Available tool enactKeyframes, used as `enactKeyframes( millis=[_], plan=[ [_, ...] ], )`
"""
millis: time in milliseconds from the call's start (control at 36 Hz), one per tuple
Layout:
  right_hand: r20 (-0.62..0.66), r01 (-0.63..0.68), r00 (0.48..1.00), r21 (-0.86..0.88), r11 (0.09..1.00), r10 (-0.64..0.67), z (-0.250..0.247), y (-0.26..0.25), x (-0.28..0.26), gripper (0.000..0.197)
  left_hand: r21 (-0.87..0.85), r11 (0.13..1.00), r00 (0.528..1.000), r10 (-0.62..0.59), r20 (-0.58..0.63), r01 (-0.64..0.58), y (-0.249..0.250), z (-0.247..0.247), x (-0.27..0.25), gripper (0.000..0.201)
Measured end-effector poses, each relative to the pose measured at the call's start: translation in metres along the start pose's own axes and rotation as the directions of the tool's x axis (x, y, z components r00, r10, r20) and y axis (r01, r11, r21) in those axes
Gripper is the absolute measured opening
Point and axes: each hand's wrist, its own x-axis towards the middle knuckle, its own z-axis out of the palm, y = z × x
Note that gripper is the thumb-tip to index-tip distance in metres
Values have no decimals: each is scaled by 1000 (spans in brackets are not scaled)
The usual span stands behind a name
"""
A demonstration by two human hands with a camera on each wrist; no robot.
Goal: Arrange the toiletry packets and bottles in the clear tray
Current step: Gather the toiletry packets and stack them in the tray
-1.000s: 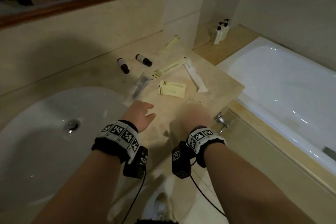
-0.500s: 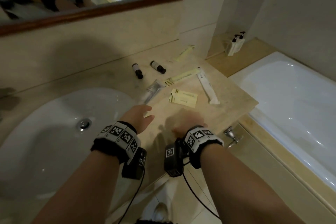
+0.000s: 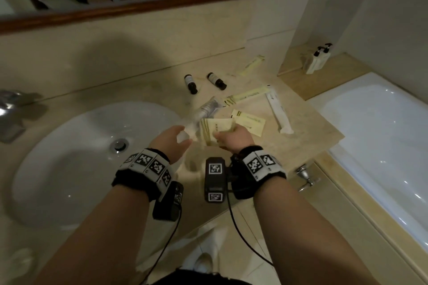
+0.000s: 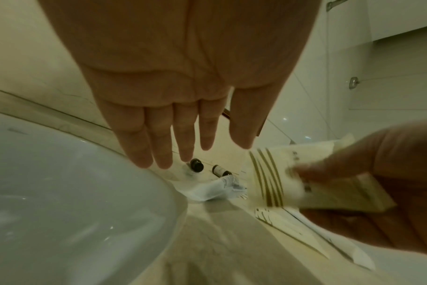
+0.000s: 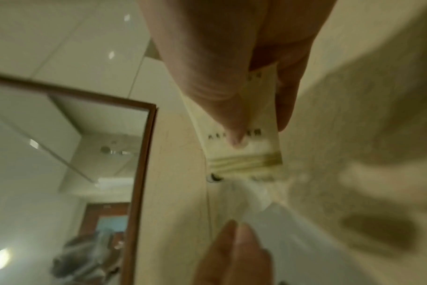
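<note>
Just right of the sink point(image 3: 69, 157), above the counter edge, the right hand point(image 3: 234, 140) pinches a cream packet point(image 3: 216, 128) between thumb and fingers, its long axis running away from the sink rim. The left hand point(image 3: 170, 143), fingers straight and together, holding nothing, hovers beside it on the sink side, nearer the basin. I cannot make out the clear tray for certain. Beyond the sink lie a crumpled tube point(image 3: 206, 110), two dark bottles point(image 3: 191, 83), and more flat packets point(image 3: 249, 121), scattered across the likely path.

Right hand point(image 5: 232, 63) pinching cream packet point(image 5: 244, 146) — gold stripes, blurred — beside wood-framed mirror point(image 5: 139, 173)
</note>
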Motion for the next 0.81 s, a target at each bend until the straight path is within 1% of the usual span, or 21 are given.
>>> enactKeyframes(
  millis=[28,56,83,139,278,333,417,528,583,667,750,806],
  plan=[
    [29,-5,1000,109,994,2,1,-5,0,28,-28,1000,1000,-8,-15,7,-2,-2,-1,53],
    [57,-10,998,174,985,0,3,-11,-4,27,-54,998,999,-14,-30,12,-3,-5,-1,52],
    [75,4,997,193,981,-19,6,-16,-5,26,-72,997,999,-17,-44,14,-5,-8,-2,49],
    [100,50,993,166,985,-68,16,-23,-7,27,-78,997,997,-17,-79,11,-9,-16,-4,41],
    [214,104,970,63,993,-116,42,-39,-16,31,-95,996,981,-20,-193,1,-32,-38,-13,15],
    [229,161,961,6,987,-158,54,-44,-18,31,-94,995,971,-45,-233,24,-45,-49,-19,11],
    [233,244,945,-32,969,-230,73,-54,-24,28,-93,994,954,-89,-287,64,-67,-66,-30,10],
    [306,320,914,-135,938,-268,107,-72,-35,27,-160,980,923,-171,-344,121,-100,-88,-47,19],
    [343,354,897,-178,918,-280,128,-83,-42,27,-191,970,901,-216,-375,153,-119,-98,-57,20],
    [411,425,858,-232,875,-308,157,-96,-52,29,-205,958,878,-267,-398,198,-145,-114,-72,21],
    [441,465,832,-220,858,-338,190,-107,-63,25,-230,943,856,-319,-407,242,-174,-132,-88,22],
    [460,458,825,-208,864,-327,217,-114,-72,25,-265,928,842,-354,-407,262,-195,-144,-100,24]
  ],
)
